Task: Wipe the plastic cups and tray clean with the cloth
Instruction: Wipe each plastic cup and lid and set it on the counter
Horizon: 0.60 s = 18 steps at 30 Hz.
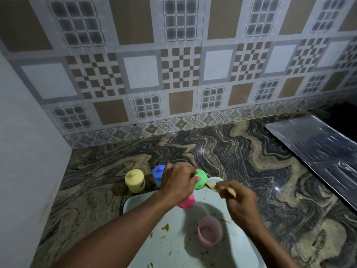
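Tray [173, 248]: nearest you, food-smeared; likely light, stiff plastic. Hold it by the rim.
Pale pink cup [210, 232]: upright on the tray; probably tips easily.
Right hand [242, 202]: fingers curled round the soft cloth [212, 185].
Left hand [177, 180]: grips the green cup [201, 179] at the tray's far edge; looks smooth, so hold its wall firmly.
Writing: none readable.

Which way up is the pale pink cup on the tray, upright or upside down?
Upright. The pale pink cup stands on the tray with its open mouth facing up, so its inside bottom shows.
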{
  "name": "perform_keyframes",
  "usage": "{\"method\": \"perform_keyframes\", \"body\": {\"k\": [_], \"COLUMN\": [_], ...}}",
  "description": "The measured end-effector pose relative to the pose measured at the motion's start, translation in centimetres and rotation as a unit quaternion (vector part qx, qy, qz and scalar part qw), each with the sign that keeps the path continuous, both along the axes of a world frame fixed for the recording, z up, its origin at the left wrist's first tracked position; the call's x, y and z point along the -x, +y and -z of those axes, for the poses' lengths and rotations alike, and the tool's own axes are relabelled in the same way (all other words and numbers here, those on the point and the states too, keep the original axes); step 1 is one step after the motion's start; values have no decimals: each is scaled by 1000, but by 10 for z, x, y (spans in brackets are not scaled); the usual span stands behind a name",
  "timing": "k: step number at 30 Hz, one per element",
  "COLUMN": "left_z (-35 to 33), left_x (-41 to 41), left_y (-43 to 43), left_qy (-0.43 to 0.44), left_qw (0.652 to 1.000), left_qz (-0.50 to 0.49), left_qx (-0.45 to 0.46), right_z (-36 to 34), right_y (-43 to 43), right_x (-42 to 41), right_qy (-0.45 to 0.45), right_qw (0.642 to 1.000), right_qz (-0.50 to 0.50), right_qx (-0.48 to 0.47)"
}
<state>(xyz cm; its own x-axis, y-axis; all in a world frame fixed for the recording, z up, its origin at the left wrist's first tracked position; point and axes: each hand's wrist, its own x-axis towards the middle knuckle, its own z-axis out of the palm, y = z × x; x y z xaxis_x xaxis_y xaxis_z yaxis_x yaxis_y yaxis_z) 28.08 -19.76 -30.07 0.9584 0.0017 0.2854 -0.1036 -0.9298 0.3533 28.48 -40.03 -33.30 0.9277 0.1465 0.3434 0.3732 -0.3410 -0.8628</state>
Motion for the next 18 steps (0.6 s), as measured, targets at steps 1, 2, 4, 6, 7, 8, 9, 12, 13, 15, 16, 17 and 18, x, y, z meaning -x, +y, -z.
{"method": "perform_keyframes", "body": {"k": [1, 2, 4, 6, 7, 8, 9, 12, 13, 15, 16, 17, 18], "left_z": [1, 1, 2, 2, 2, 2, 1, -1, -3, -6, -8, -11, -15], "left_x": [0, 0, -1, -1, -1, -1, -1, 1, 2, 1, 0, -3, -6], "left_y": [2, 3, 2, -1, -3, -4, -5, 2, 6, 12, 15, 17, 20], "left_qy": [-7, -15, -41, -73, -87, -101, -112, -116, -97, -24, 21, 66, 104], "left_qw": [1000, 1000, 999, 997, 996, 995, 994, 993, 994, 988, 975, 955, 935], "left_qz": [-4, -6, -4, -2, -4, -7, -11, 5, 15, 20, 14, 3, -4], "left_qx": [3, 2, 0, 10, 14, 15, 16, 33, 54, 151, 221, 288, 339], "right_z": [-7, -12, -23, -30, -31, -30, -28, -29, -32, -36, -40, -43, -46], "right_y": [3, 5, 12, 23, 30, 37, 42, 47, 46, 42, 40, 40, 39], "right_x": [-3, -8, -19, -25, -27, -28, -28, -30, -32, -37, -39, -41, -44], "right_qy": [83, 167, 338, 439, 453, 456, 449, 404, 399, 398, 401, 406, 410], "right_qw": [991, 966, 880, 796, 780, 781, 797, 858, 869, 879, 879, 879, 878], "right_qz": [33, 55, 24, -27, -35, -44, -51, -62, -64, -103, -135, -163, -188], "right_qx": [-98, -189, -334, -416, -430, -424, -401, -311, -285, -242, -220, -192, -162]}}
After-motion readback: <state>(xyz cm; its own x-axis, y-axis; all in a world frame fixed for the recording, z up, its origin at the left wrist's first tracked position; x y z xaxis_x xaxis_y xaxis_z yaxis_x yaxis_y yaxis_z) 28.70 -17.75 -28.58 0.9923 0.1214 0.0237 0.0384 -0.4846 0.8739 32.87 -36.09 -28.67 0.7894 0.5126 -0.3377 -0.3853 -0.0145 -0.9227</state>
